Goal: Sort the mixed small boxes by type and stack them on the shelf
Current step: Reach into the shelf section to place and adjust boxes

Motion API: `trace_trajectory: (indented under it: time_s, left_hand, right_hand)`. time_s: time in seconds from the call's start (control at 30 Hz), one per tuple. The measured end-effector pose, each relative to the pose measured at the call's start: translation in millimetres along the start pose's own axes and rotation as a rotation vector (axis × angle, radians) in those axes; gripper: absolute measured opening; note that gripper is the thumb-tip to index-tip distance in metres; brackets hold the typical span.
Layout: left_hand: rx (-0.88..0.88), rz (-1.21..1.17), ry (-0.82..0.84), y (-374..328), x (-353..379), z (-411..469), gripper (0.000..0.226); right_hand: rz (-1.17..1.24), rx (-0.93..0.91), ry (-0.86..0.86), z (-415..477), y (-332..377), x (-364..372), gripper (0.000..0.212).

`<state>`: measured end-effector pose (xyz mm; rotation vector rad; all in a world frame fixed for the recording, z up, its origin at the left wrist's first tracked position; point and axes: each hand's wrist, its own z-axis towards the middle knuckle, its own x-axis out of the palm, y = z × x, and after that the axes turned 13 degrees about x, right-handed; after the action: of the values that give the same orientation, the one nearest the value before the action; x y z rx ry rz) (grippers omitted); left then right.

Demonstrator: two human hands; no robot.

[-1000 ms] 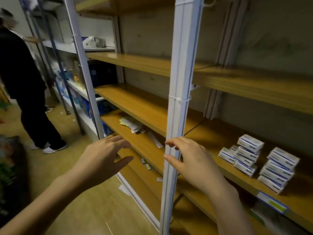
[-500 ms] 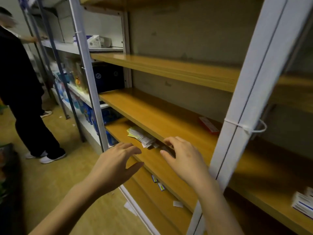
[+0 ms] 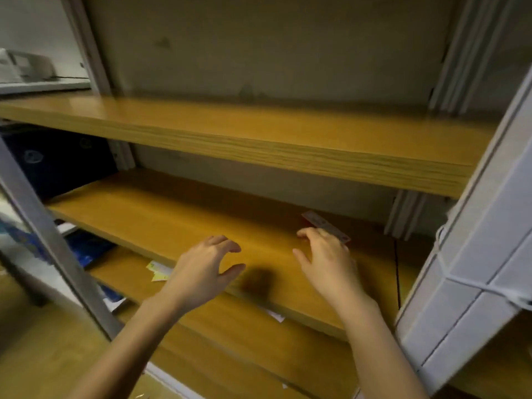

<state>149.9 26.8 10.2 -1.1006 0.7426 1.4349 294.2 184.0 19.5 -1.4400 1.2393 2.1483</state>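
A flat red and white small box lies toward the back right of the middle wooden shelf. My right hand is over that shelf with fingers spread, its fingertips right at the near edge of the box; whether they touch it I cannot tell. My left hand hovers open above the shelf's front edge, holding nothing. Both forearms reach in from the bottom of the view.
A grey metal upright with a white tie stands close on the right, another upright on the left. An upper wooden shelf overhangs. Loose leaflets lie on the lower shelf. Dark blue cartons sit at the left.
The view has swung left and closer to the middle shelf. Both hands rose from the lower shelf level to above the middle shelf, the right reaching up to the red and white box.
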Motion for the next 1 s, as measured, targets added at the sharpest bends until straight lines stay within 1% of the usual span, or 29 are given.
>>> trace_trajectory:
  time_s: [0.13, 0.23, 0.3, 0.43, 0.5, 0.6, 0.67, 0.73, 0.87, 0.93, 1.0]
  left_hand:
    - [0.096, -0.060, 0.017, 22.9, 25.6, 51.8, 0.037]
    - [0.159, -0.094, 0.062, 37.6, 38.0, 83.4, 0.040]
    - [0.181, -0.111, 0.095, 47.4, 41.8, 100.5, 0.042]
    - [0.241, -0.149, 0.127, 64.7, 48.9, 119.9, 0.040]
    - [0.270, -0.166, 0.153, 72.0, 52.2, 125.3, 0.039]
    - [0.288, -0.219, 0.253, 80.0, 59.3, 136.5, 0.039]
    - [0.273, -0.352, 0.333, 80.7, 66.9, 149.7, 0.040]
    - [0.288, -0.451, 0.339, 75.1, 77.9, 166.2, 0.042]
    - [0.420, -0.443, 0.322, 52.5, 99.5, 193.0, 0.051]
    - [0.461, -0.449, 0.355, 44.2, 109.1, 205.4, 0.057]
    - [0.451, -0.453, 0.449, 39.2, 117.6, 217.7, 0.060]
  right_hand:
    - [-0.079, 0.190, -0.097, 18.9, -16.0, 17.5, 0.047]
    - [-0.213, 0.338, -0.127, 41.5, -29.6, 23.9, 0.052]
    - [-0.269, 0.421, -0.110, 59.2, -36.9, 25.0, 0.056]
    - [-0.304, 0.554, 0.014, 78.1, -46.8, 36.8, 0.061]
    - [-0.297, 0.608, -0.002, 78.6, -46.6, 42.6, 0.061]
    - [-0.318, 0.641, -0.068, 73.0, -42.4, 43.3, 0.056]
    - [-0.357, 0.634, -0.133, 61.4, -38.0, 41.4, 0.052]
    - [-0.384, 0.615, -0.197, 43.5, -31.8, 39.2, 0.051]
    - [-0.327, 0.586, -0.384, 3.0, -11.7, 27.5, 0.046]
    - [-0.270, 0.565, -0.396, -12.7, 1.2, 19.0, 0.042]
    - [-0.211, 0.569, -0.367, -25.7, 15.2, 13.0, 0.038]
